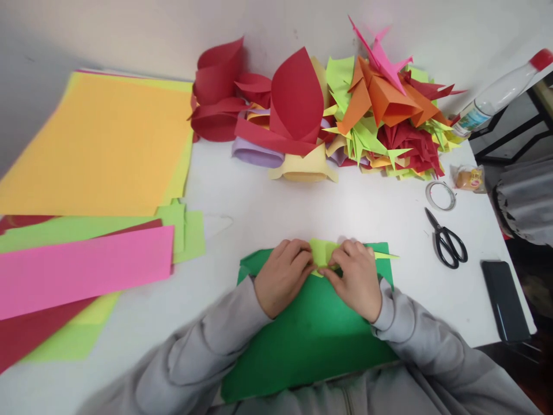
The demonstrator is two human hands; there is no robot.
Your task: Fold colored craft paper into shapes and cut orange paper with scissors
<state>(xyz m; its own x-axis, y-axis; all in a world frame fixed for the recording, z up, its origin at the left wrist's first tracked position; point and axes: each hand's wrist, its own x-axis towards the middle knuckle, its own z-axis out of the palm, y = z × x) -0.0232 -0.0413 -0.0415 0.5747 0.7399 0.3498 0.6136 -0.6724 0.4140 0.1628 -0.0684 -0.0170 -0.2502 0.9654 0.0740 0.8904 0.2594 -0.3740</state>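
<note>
A small piece of folded lime-green paper (324, 252) lies over the top part of a dark green sheet (315, 334). My left hand (286, 275) grips its left side, fingers bent and thumb close to the middle. On the other side my right hand (355, 278) pinches the same paper between thumb and fingers. A thin lime-green point sticks out to the right past my right hand. Parts of the folded paper are hidden under my fingers.
Coloured sheets (99, 144) and a pink strip (86, 265) lie at left. Folded paper shapes (384, 98) pile up along the wall. Scissors (447, 239), a tape roll (440, 196), a wrapped snack (469, 178), a bottle (496, 95) and a black phone (504, 300) are at right.
</note>
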